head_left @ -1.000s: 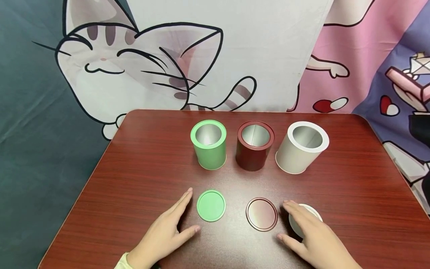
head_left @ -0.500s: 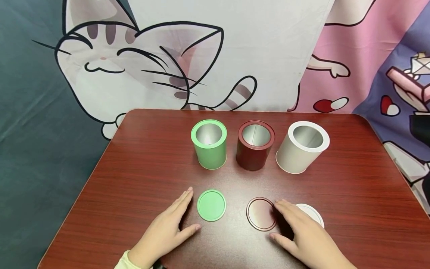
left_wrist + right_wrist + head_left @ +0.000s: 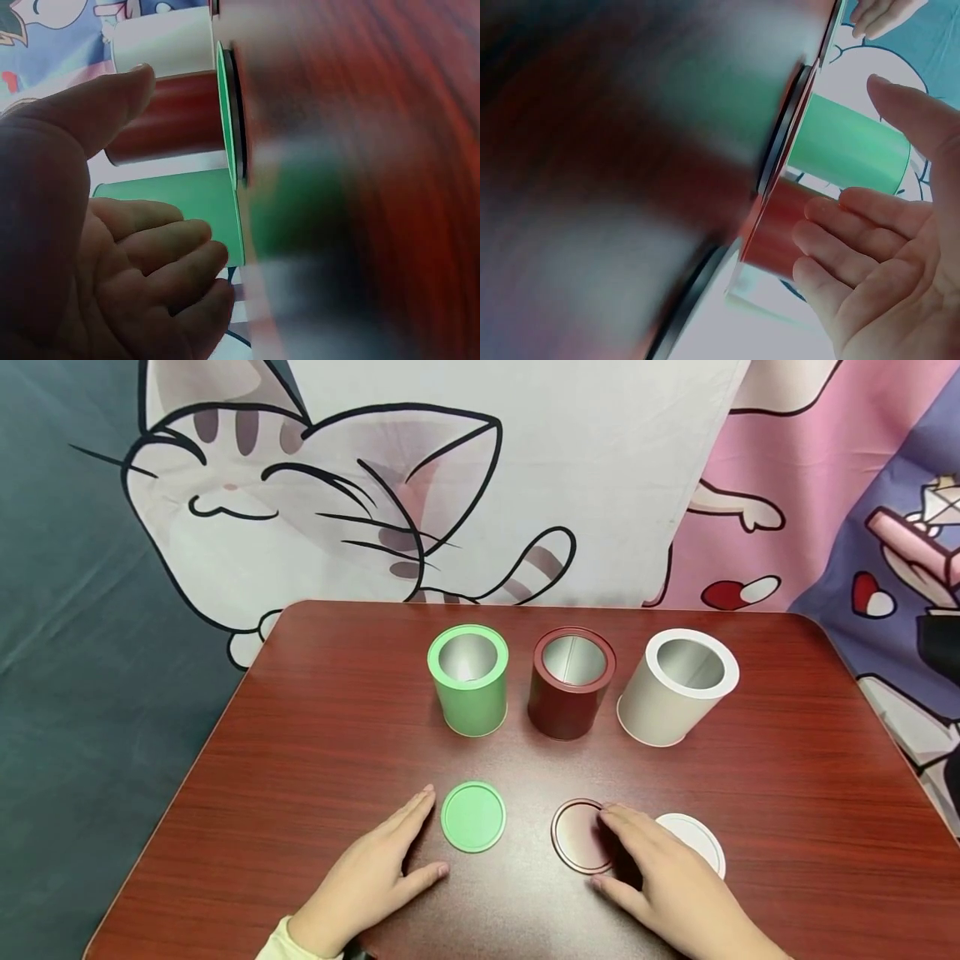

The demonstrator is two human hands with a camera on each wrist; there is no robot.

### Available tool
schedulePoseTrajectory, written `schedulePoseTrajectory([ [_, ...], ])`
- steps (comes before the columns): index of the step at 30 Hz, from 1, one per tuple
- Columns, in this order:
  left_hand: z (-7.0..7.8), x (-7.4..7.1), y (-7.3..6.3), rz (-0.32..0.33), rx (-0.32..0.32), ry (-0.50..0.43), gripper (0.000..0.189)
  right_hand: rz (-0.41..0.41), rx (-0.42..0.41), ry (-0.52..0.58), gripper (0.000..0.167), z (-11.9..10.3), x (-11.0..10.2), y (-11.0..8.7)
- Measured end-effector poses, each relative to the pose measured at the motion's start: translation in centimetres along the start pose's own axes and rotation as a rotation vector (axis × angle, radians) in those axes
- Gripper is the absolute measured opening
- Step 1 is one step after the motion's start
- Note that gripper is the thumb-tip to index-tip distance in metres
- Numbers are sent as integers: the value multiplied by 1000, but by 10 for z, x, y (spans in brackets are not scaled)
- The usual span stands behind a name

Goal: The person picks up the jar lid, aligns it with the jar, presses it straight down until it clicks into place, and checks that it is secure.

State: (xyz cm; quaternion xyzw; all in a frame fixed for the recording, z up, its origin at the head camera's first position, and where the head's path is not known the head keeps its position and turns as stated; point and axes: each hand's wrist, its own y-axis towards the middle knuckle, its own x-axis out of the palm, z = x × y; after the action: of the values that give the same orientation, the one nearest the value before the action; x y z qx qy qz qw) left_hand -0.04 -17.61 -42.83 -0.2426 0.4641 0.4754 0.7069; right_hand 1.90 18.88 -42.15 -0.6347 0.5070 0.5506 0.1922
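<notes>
My left hand (image 3: 375, 868) is held with fingers extended and thumb apart, just left of a round green lid (image 3: 473, 817), gripping nothing. My right hand (image 3: 667, 881) is similarly spread, its fingertips overlapping the right edge of a dark red lid (image 3: 576, 835) in the head view. Whether they touch it I cannot tell. A white lid (image 3: 699, 837) lies partly hidden behind the right hand. Both wrist views show open palms; in the left one, the green lid (image 3: 231, 112) lies flat with a black underside, and the right one shows the red lid (image 3: 786, 131) likewise.
Across the back of the wooden table (image 3: 300, 735) stand three open-topped cans: green (image 3: 474, 710), dark red (image 3: 566, 710) and white (image 3: 654, 710). The insides that show are silvery. A cat-print cloth (image 3: 600, 460) hangs behind the table's far edge.
My right hand has shifted left, from over the white lid to the edge of the dark red lid, uncovering more of the white one. The left hand stays almost still; lids and cans have not moved.
</notes>
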Motion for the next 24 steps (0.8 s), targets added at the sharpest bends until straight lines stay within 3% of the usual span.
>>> schedulePoseTrajectory([
  [7, 0, 0, 0, -47, -32, 0, 84, 10, -22, 4, 72, -4, 4, 5],
  [15, 0, 0, 3, -48, -50, -2, 78, 23, -76, 1, 73, -8, 7, 12],
  [24, 1, -1, 8, -79, -72, 1, 75, 13, -73, 11, 73, -11, 11, 15],
])
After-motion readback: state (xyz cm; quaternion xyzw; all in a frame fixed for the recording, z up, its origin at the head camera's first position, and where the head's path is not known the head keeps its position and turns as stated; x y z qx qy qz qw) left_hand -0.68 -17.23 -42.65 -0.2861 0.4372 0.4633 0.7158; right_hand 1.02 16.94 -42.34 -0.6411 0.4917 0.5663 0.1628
